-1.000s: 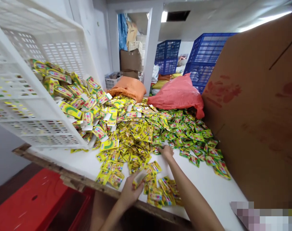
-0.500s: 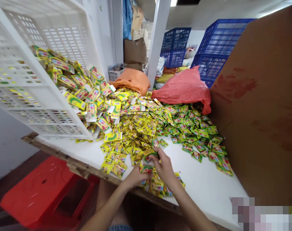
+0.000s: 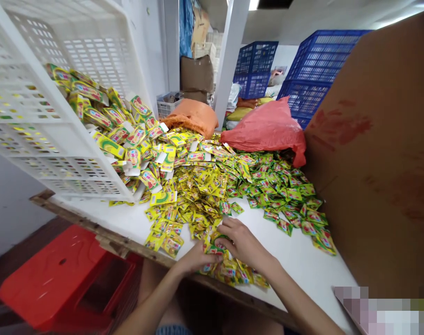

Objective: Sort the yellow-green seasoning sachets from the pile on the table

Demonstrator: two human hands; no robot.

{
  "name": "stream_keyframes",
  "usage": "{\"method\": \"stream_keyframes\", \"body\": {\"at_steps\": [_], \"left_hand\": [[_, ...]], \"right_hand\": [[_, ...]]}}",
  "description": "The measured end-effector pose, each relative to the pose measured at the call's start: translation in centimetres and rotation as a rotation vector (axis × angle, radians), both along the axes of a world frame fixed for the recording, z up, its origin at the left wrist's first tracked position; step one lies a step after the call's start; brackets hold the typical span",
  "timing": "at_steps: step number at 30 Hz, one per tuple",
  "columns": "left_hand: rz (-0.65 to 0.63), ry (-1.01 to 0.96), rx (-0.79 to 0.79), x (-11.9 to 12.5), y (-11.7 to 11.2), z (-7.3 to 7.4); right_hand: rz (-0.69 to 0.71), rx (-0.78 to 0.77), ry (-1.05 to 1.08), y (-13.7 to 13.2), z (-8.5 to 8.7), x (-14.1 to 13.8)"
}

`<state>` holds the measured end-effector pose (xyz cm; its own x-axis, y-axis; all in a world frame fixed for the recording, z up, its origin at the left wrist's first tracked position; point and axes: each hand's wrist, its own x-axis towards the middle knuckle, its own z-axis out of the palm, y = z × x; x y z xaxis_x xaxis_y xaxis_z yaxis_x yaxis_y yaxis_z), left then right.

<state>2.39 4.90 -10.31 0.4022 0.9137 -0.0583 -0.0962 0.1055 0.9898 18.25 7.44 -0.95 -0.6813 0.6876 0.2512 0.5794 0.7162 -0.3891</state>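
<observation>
At the table's near edge, my left hand [image 3: 197, 257] is closed around the lower part of a small yellow-and-green carton [image 3: 215, 250]. My right hand [image 3: 238, 239] has its fingers curled at the carton's upper end; they hide much of it. Below and beside the hands lie several yellow sachets [image 3: 229, 274]. Just beyond is a heap of yellow sachets [image 3: 201, 186], and to its right spreads a heap of green sachets [image 3: 267, 186]. More small cartons [image 3: 128, 135], some with open flaps, spill out at the left.
A tilted white crate [image 3: 68, 139] stands at left on the white table [image 3: 299, 270]. An orange sack [image 3: 194, 114] and a red sack [image 3: 267, 128] rest behind the heaps. A tall cardboard box [image 3: 379, 153] borders the right side. A red stool [image 3: 51, 279] stands below left.
My right hand has turned, its back now more toward me, and its fingers fold lower over the carton's upper end. My left hand stays in place on the carton.
</observation>
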Motion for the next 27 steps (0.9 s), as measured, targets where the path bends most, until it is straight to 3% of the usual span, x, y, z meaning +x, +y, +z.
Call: {"method": "stream_keyframes", "body": {"at_steps": [5,8,14,18,24,27], "left_hand": [[-0.015,-0.011,0.071,-0.1,-0.1,1.1],[-0.041,-0.018,0.106,-0.1,-0.3,1.4],[0.032,-0.054,0.000,-0.2,-0.5,0.4],[0.087,-0.104,-0.067,-0.4,-0.6,0.1],[0.102,0.057,-0.036,-0.3,-0.7,1.0],[0.159,0.025,0.049,-0.1,-1.0,0.9]], "right_hand": [[0.053,-0.115,0.094,-0.4,-0.1,0.1],[0.048,-0.104,0.098,-0.4,-0.8,-0.3],[-0.031,-0.108,0.267,-0.8,-2.6,-2.3],[-0.164,-0.049,0.377,-1.4,-3.3,-1.7],[-0.230,-0.017,0.258,-2.3,-4.5,-0.8],[-0.222,-0.056,0.232,-2.5,-4.7,-0.8]]}}
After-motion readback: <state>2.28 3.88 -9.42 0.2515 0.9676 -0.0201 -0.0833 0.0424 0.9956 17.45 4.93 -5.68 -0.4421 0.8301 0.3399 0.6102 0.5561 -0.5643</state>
